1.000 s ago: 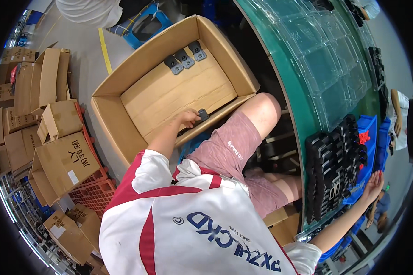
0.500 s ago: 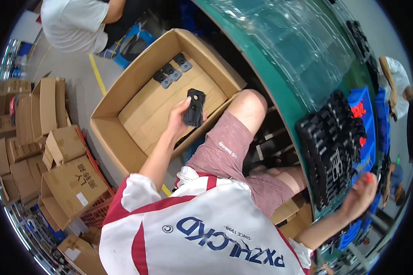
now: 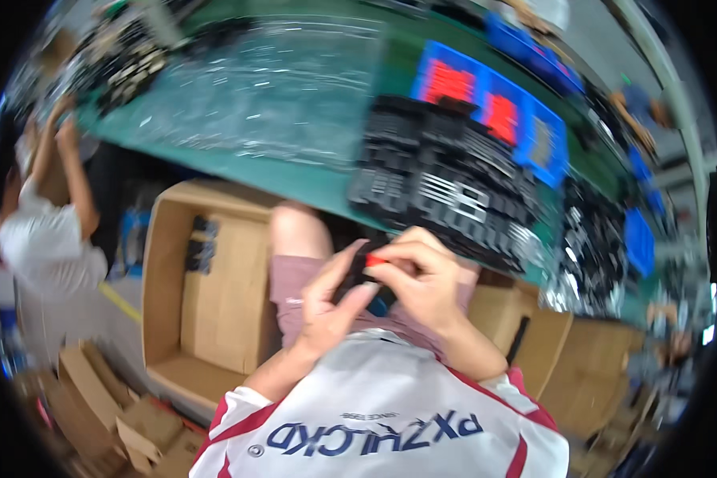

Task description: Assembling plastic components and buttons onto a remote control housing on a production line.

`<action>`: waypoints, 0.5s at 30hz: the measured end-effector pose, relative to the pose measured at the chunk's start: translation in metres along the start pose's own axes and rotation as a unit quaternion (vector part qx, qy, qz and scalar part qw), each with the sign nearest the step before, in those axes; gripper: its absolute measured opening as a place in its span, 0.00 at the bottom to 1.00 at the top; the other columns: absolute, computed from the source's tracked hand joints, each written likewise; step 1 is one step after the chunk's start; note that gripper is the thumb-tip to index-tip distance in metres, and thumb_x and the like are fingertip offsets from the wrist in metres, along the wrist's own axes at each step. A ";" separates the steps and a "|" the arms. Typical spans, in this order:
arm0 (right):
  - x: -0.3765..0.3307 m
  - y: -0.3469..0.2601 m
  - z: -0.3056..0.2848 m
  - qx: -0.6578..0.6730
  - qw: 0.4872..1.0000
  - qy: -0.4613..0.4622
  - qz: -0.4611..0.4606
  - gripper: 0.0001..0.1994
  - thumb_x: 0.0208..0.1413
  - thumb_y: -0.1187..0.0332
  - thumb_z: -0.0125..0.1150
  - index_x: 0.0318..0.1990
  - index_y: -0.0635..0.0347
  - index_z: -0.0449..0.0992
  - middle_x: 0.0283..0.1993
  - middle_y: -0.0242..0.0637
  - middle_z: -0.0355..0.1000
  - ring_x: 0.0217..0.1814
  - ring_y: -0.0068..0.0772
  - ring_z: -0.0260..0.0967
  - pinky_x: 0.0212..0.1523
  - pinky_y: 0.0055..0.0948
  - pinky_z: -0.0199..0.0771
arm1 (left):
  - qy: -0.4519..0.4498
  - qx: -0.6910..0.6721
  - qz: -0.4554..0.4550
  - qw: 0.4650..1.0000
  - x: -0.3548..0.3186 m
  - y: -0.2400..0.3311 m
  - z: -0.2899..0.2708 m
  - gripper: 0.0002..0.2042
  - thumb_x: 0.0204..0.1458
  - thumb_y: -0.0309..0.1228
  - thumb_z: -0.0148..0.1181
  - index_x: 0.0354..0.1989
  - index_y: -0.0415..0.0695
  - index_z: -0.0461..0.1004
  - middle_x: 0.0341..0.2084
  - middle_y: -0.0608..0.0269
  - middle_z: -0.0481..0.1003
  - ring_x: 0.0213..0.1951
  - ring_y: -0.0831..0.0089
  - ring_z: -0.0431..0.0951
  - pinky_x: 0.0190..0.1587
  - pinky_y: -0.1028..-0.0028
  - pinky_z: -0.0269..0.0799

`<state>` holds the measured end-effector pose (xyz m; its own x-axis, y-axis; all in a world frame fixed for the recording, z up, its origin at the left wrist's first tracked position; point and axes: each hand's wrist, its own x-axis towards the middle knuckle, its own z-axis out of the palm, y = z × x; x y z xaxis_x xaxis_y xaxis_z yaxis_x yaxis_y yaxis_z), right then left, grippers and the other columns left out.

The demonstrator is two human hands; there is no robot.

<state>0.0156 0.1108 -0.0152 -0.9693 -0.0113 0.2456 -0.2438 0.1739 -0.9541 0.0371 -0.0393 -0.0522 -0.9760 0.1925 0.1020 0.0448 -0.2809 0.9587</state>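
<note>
Where black parts (image 3: 454, 187) crowd, green bench (image 3: 295, 171) shows.

The scene is evenly and brightly lit from overhead. Strong motion blur is seen throughout, worst toward twelve and three o'clock. Glare is caught on the clear plastic sheeting (image 3: 271, 88) at eleven o'clock. Straight edges are bent by fisheye distortion, and the rim is vignetted black.
</note>
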 end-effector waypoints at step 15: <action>-0.063 0.013 -0.111 0.093 0.978 0.133 0.133 0.14 0.42 0.79 0.67 0.38 0.60 0.74 0.27 0.30 0.69 0.21 0.17 0.61 0.22 0.15 0.63 | -0.169 -0.086 -0.195 0.962 0.007 -0.012 0.091 0.23 0.52 0.22 0.54 0.58 0.34 0.63 0.44 0.47 0.73 0.35 0.64 0.78 0.43 0.70 0.74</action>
<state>0.0768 0.2234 -0.0244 -0.9625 0.2712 -0.0034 -0.0096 -0.0466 -0.9989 0.0492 0.0514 -0.0388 -0.7848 0.6019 -0.1476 -0.3751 -0.2719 0.8862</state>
